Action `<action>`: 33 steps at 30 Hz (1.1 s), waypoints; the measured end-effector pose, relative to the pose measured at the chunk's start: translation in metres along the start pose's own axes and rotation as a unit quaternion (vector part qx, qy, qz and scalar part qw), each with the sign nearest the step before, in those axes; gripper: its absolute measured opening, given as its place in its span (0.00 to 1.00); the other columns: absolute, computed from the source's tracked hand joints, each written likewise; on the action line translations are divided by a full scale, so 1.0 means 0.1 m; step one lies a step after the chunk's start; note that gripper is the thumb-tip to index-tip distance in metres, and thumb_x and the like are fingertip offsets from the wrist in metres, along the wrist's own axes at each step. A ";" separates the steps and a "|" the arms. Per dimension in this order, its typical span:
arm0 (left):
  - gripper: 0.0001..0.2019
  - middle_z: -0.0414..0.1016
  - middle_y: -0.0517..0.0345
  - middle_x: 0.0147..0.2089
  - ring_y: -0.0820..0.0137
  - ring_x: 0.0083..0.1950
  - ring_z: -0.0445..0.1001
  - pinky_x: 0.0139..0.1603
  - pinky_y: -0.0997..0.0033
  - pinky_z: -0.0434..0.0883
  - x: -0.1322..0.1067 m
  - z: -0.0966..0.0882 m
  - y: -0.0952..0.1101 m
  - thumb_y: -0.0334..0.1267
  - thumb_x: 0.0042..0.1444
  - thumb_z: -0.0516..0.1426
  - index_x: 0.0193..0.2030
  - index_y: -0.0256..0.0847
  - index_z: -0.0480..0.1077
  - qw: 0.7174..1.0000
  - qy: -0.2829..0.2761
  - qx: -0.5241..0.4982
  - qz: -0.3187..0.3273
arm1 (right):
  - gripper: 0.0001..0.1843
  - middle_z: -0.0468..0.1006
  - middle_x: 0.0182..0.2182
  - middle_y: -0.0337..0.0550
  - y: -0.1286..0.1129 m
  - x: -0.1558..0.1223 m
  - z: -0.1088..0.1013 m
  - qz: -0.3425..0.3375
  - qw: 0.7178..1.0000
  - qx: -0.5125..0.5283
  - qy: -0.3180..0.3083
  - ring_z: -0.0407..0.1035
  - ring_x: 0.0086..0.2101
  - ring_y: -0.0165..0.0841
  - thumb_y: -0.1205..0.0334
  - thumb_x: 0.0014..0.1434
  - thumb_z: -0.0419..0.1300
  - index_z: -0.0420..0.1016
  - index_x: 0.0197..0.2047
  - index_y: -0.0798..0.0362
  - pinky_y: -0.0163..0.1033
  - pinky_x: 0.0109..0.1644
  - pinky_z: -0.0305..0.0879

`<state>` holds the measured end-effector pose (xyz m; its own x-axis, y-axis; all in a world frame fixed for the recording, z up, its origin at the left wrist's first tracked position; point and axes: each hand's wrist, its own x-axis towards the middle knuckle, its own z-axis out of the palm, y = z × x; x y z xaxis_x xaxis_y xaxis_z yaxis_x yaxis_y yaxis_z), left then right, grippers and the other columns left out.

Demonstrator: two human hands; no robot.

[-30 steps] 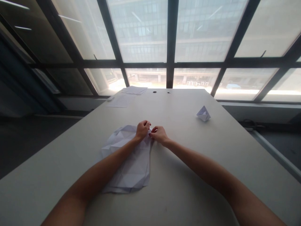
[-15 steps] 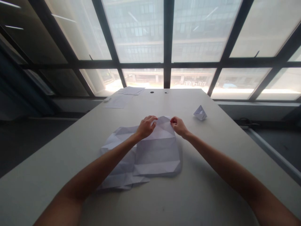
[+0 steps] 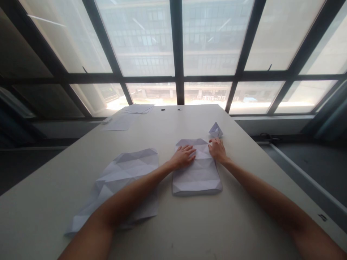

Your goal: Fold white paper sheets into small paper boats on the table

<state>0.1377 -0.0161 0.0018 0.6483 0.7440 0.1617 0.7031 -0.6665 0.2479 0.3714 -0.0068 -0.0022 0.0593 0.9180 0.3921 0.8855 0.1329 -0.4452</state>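
Note:
A creased white sheet of paper [image 3: 197, 177], its corners folded in, lies flat on the white table in front of me. My left hand [image 3: 184, 156] rests on its upper left part, fingers stretched out. At its upper right edge is my right hand [image 3: 217, 148], with fingers a little bent and apart. Just beyond the right hand stands a small folded paper shape [image 3: 216, 130], like a boat. To the left, partly covered by my left forearm, lies a second, larger creased paper [image 3: 128, 166].
Several flat white sheets [image 3: 119, 122] lie at the table's far left, beside a small pale object [image 3: 107, 120] too blurred to name. Round holes [image 3: 163, 109] mark the far end of the table [image 3: 173, 126]. Windows stand behind it.
The folded-corner sheet has shifted right, away from the larger creased paper it overlapped. My left hand has flattened onto it, and the right hand has moved toward the paper boat. My view has turned right.

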 end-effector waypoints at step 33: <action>0.28 0.54 0.51 0.74 0.52 0.75 0.50 0.70 0.37 0.49 -0.13 0.04 -0.21 0.53 0.71 0.36 0.72 0.49 0.55 0.993 0.015 0.062 -0.096 | 0.29 0.61 0.68 0.53 -0.19 -0.25 0.18 -0.143 0.983 -0.064 -0.098 0.51 0.68 0.43 0.57 0.68 0.49 0.60 0.70 0.55 0.55 0.71 0.41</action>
<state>0.1157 -0.0115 -0.0097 0.4912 0.8578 0.1512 0.8447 -0.5114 0.1578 0.3450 -0.0257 -0.0180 -0.2791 0.9060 0.3183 0.9045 0.3593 -0.2296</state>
